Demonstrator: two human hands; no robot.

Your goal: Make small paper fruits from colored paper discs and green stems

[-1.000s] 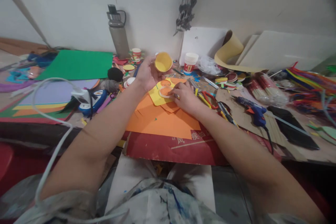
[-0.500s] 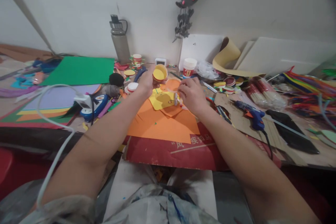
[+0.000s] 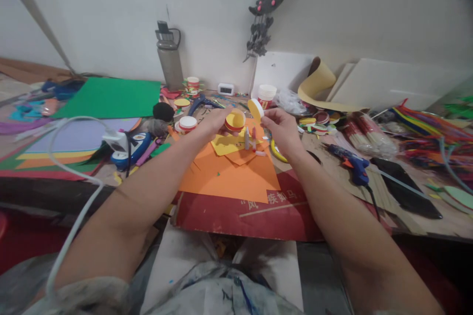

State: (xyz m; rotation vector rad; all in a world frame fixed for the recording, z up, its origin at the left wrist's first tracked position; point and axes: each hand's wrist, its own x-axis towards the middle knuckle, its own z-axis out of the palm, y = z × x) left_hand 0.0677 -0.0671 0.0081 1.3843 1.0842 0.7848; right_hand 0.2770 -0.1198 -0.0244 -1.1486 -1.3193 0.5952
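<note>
1. Left hand (image 3: 216, 122): its fingers curl about the side of a small paper cup (image 3: 235, 122), over the middle of the worktop (image 3: 453, 221), back from the near edge; some fingertips are hidden.

2. The cup looks light and thin-walled, so it should dent under a hard squeeze rather than slip. The best hold is probably low round the outer wall, leaving the rim free. It is short and round, yellow inside, with a reddish band outside, its mouth tilted towards the viewer.

3. Just right of the cup and apart from it, a round disc (image 3: 255, 110) is held up on a slant above the orange paper (image 3: 229, 177). It should weigh next to nothing; being card or paper by its look, it would likely bend or crease if pressed in the middle. The edge seems the place to take it. Its face is plain yellow, its rim white.

4. Right hand (image 3: 284, 128): thumb and fingers pinch the disc at its right edge, leaving most of the yellow face uncovered. How firmly they press, I cannot tell.
</note>
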